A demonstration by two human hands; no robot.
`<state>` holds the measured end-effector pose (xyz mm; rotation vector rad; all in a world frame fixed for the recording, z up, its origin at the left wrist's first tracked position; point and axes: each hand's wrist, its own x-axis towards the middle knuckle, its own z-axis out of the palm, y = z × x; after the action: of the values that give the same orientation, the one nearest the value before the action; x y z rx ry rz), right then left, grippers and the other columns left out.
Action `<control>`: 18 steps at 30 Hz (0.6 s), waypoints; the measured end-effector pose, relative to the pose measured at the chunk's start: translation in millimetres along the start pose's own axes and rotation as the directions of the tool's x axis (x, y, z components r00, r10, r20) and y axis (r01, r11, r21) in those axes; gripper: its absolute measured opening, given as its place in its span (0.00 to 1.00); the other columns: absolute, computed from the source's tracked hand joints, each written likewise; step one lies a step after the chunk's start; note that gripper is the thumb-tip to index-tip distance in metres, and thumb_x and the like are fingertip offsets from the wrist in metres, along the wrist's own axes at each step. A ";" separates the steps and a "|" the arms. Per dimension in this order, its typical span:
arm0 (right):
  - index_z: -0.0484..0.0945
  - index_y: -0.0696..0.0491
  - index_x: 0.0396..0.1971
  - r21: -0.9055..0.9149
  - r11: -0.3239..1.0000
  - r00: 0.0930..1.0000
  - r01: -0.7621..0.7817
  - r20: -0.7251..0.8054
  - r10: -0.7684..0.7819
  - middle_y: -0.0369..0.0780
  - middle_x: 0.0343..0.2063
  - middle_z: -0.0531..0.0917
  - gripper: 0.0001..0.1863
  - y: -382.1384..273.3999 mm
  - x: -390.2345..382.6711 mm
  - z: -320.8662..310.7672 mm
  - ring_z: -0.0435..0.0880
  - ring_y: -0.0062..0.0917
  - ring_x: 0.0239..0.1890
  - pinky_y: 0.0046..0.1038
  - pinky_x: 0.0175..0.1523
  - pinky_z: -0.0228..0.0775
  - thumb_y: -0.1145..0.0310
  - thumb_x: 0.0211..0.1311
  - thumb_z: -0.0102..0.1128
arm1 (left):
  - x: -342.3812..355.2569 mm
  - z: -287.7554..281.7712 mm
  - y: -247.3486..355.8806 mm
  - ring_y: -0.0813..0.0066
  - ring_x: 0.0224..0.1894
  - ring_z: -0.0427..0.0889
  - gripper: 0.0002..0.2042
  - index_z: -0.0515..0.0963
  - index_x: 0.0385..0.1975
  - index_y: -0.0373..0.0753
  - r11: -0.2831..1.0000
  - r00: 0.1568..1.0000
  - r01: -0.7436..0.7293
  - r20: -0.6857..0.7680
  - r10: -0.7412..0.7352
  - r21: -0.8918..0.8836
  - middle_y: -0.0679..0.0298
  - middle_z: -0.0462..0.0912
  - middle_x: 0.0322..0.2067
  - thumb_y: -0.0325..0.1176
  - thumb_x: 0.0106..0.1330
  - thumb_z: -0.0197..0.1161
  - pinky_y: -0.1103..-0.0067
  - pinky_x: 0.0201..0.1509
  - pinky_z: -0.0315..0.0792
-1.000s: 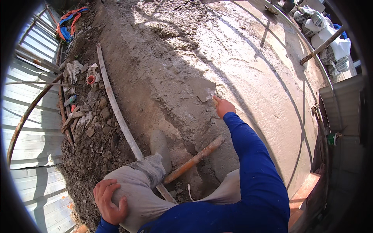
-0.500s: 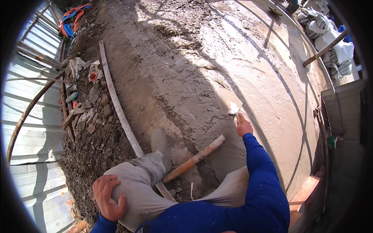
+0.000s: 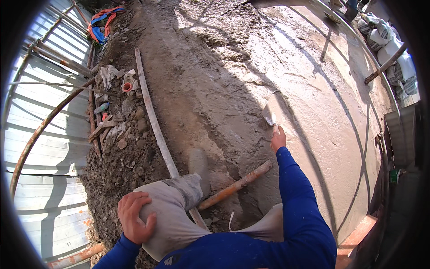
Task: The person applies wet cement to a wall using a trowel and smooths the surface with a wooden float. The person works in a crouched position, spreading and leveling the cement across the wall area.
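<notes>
The right grip (image 3: pixel 278 138) held the trowel (image 3: pixel 271 115) by its handle, blade against the grey mortar (image 3: pixel 313 127); a shallow angle and light, even pressure seemed best; the left grip (image 3: pixel 135 217) lay spread on the knee (image 3: pixel 163 201).

Bright cloth (image 3: pixel 97 33) lies near corrugated sheeting (image 3: pixel 49 195), sacks (image 3: pixel 406 67) piled upper right

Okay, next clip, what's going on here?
A person holds a trowel by its handle in the right hand, its blade at a wet-looking grey surface. The left hand rests on the bent left leg. A rusty pole lies between the legs, and a long pale strip runs along the left.
</notes>
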<state>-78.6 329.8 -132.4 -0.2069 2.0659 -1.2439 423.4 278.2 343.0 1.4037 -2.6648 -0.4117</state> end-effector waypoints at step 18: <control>0.69 0.38 0.74 -0.870 0.470 0.974 0.150 0.048 -0.221 0.49 0.44 0.87 0.28 22.3 -102.7 -161.9 0.88 0.49 0.47 0.51 0.52 0.79 0.57 0.77 0.56 | 5.5 4.3 -6.0 0.51 0.54 0.81 0.19 0.82 0.42 0.39 0.999 0.999 -0.036 -0.017 0.035 -0.019 0.56 0.85 0.49 0.36 0.48 0.69 0.59 0.63 0.69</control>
<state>-101.8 504.8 -54.1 -0.8909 2.6253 -0.1443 424.2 271.3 337.0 1.3466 -2.6610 -0.4197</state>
